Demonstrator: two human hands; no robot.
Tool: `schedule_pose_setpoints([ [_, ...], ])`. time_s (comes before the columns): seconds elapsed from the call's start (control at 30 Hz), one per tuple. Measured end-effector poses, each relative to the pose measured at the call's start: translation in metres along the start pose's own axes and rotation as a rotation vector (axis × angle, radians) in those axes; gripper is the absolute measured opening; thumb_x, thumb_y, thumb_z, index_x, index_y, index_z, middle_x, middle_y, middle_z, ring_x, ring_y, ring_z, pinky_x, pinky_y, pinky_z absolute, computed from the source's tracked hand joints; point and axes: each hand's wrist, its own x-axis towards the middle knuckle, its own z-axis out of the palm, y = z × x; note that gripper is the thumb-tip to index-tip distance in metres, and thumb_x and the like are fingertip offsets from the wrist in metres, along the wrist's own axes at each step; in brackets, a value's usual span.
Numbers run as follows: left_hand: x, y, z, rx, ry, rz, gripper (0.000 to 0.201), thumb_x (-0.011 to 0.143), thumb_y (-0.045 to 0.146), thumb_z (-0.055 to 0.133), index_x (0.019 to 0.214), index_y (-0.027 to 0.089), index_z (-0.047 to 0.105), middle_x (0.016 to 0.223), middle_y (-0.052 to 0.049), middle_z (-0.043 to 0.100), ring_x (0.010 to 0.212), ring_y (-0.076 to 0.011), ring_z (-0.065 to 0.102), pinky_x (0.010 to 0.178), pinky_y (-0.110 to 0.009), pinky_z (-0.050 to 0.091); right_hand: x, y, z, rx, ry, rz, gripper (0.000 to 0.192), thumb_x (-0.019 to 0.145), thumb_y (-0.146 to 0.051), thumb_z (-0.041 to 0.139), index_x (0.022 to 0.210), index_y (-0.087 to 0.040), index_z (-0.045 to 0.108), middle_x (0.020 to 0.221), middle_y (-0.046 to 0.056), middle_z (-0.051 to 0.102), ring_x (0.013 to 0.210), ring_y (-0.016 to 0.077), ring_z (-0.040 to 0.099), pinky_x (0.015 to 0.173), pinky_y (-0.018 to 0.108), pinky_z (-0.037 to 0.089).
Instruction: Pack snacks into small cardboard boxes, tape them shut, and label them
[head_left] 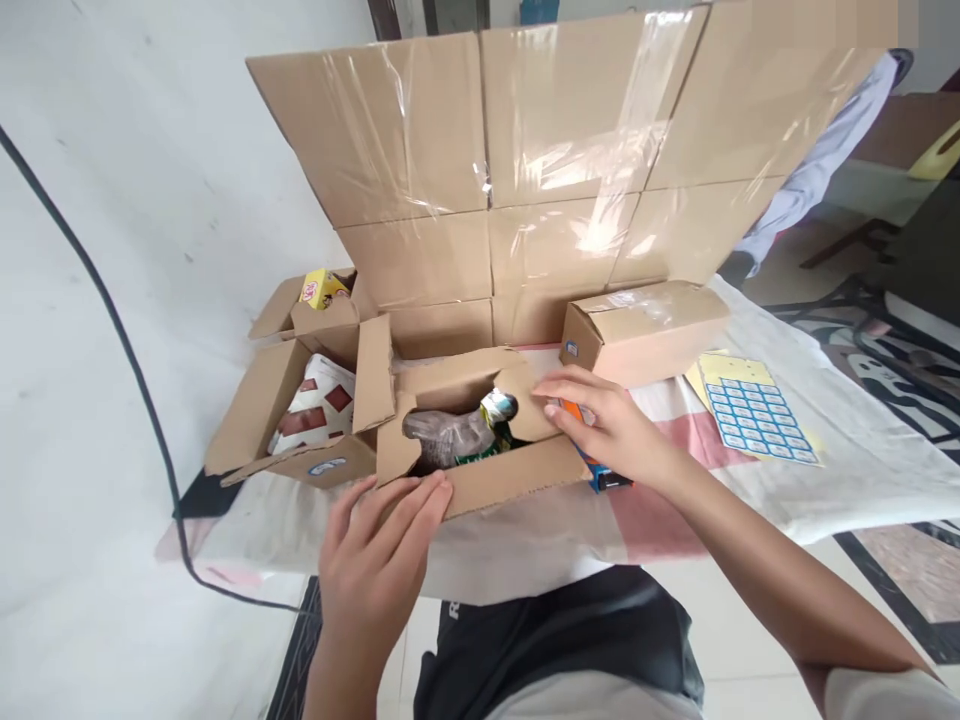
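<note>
From the head camera, the plastic-wrapped bottle (457, 432) lay inside the small open carton (487, 480) at the table's near edge, half hidden by the flaps; its label was too crumpled to read. An orange and blue object (600, 470) was mostly covered by the right hand (607, 425), so I couldn't say what it was. The table (862, 470) ended just below the carton, and little cloth showed between the boxes. A closed carton (645, 325) sat behind the right hand, an open box of packets (300, 415) to the left, a sticker sheet (754, 408) well to the right. The left hand (379, 560) rested flat, fingers extended, on the carton's near flap, gripping nothing. The right hand, loosely open, pressed fingertips on the right flap.
</note>
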Motion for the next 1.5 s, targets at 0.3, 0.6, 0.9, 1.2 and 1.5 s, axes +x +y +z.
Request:
schedule_pose_setpoints([
  [0.3,-0.020,-0.029,0.012,-0.240,0.136,-0.443,0.069,0.084,0.029,0.080,0.147,0.026,0.051,0.125,-0.010,0.074,0.116,-0.0293,0.069,0.097,-0.044,0.057,-0.002,0.007,0.010,0.115,0.017,0.104,0.022,0.099,-0.033,0.061,0.118,-0.029,0.072,0.120,0.007,0.068,0.106,0.0237,0.069,0.094,0.041,0.056],
  [0.6,-0.029,-0.032,0.037,-0.586,0.221,-0.578,0.057,0.095,0.040,0.065,0.146,0.024,0.045,0.113,-0.010,0.075,0.112,-0.0304,0.072,0.105,-0.056,0.052,-0.011,0.009,0.009,0.230,0.020,0.204,0.028,0.100,-0.038,0.059,0.124,-0.029,0.068,0.120,0.007,0.070,0.094,0.0214,0.071,0.080,0.038,0.061],
  [0.9,-0.017,-0.005,0.050,-0.437,0.270,-0.722,0.052,0.084,0.029,0.078,0.132,0.022,0.060,0.119,-0.009,0.065,0.102,-0.0200,0.070,0.085,-0.032,0.062,0.026,0.043,0.009,0.699,0.027,0.468,0.059,0.092,-0.045,0.064,0.149,-0.036,0.051,0.156,0.006,0.055,0.143,0.0294,0.052,0.117,0.055,0.045],
  [1.2,0.011,-0.021,0.041,-0.517,-0.054,-0.607,0.064,0.093,0.027,0.063,0.153,0.036,0.044,0.154,-0.007,0.055,0.145,-0.0286,0.050,0.120,-0.052,0.040,0.023,0.037,0.001,0.368,0.032,0.001,0.047,0.102,-0.052,0.052,0.144,-0.032,0.057,0.118,0.005,0.076,0.131,0.0241,0.059,0.117,0.048,0.041],
  [1.5,0.044,0.011,0.039,0.153,-0.231,-0.228,0.056,0.090,0.061,0.065,0.132,0.025,0.068,0.118,-0.014,0.073,0.111,-0.0397,0.064,0.116,-0.066,0.028,-0.049,0.075,-0.010,0.116,0.133,0.544,0.043,0.090,-0.062,0.061,0.080,-0.021,0.067,0.076,0.004,0.069,0.073,0.0235,0.063,0.066,0.035,0.046],
])
